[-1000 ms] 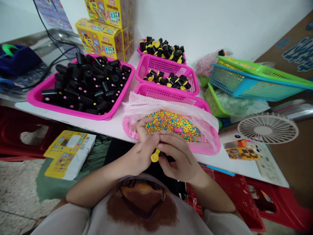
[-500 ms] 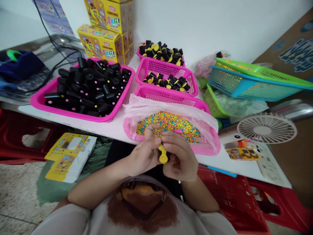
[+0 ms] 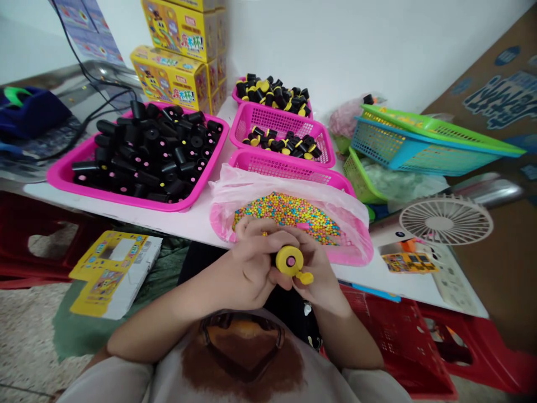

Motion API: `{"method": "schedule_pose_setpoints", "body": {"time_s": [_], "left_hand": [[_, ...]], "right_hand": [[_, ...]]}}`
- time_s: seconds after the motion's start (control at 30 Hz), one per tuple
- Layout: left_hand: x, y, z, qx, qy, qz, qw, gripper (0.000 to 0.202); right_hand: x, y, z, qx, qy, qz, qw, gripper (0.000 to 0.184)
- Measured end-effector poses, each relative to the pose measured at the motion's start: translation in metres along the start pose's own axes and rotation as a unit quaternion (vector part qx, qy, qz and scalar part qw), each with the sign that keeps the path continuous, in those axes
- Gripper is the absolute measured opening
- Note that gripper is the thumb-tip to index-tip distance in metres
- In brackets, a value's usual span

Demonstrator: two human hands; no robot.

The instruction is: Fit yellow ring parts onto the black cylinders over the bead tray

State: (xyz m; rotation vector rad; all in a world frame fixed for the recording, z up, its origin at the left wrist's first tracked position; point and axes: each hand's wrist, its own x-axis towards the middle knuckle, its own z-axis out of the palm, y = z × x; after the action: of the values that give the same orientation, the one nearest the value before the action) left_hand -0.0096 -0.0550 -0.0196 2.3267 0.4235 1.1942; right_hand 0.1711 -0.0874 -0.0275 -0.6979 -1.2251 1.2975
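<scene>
A yellow-capped container (image 3: 289, 252) was by the near edge of the table (image 3: 184, 224), pinched between the left hand (image 3: 255, 258) and right hand (image 3: 320, 268) — its small yellow flap (image 3: 306, 278) stuck out at right. An uneven squeeze could have made it slip; knuckles snagging the plastic bag (image 3: 251, 182), just beyond on the far side, might have spilled its beads (image 3: 289, 207).

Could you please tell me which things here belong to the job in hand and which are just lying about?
Likely part of the job:
yellow-ended piece, held in left hand and right hand
coloured beads in plastic bag
black cylinders in large pink tray
black and yellow pieces further back

Likely lying about:
white fan
flattened carton
blue basket
</scene>
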Motion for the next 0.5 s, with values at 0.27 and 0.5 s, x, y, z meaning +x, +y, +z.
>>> {"method": "schedule_pose_setpoints", "body": {"time_s": [0.27, 0.5], "left_hand": [[0.013, 0.003, -0.002, 0.09, 0.034, 0.068, 0.993, 0.028], [0.003, -0.006, -0.008, 0.132, 0.059, 0.044, 0.989, 0.052]], "right_hand": [[-0.004, -0.004, 0.016, 0.098, 0.039, 0.118, 0.987, 0.039], [0.044, -0.017, -0.017, -0.022, 0.061, 0.117, 0.991, 0.039]]}}
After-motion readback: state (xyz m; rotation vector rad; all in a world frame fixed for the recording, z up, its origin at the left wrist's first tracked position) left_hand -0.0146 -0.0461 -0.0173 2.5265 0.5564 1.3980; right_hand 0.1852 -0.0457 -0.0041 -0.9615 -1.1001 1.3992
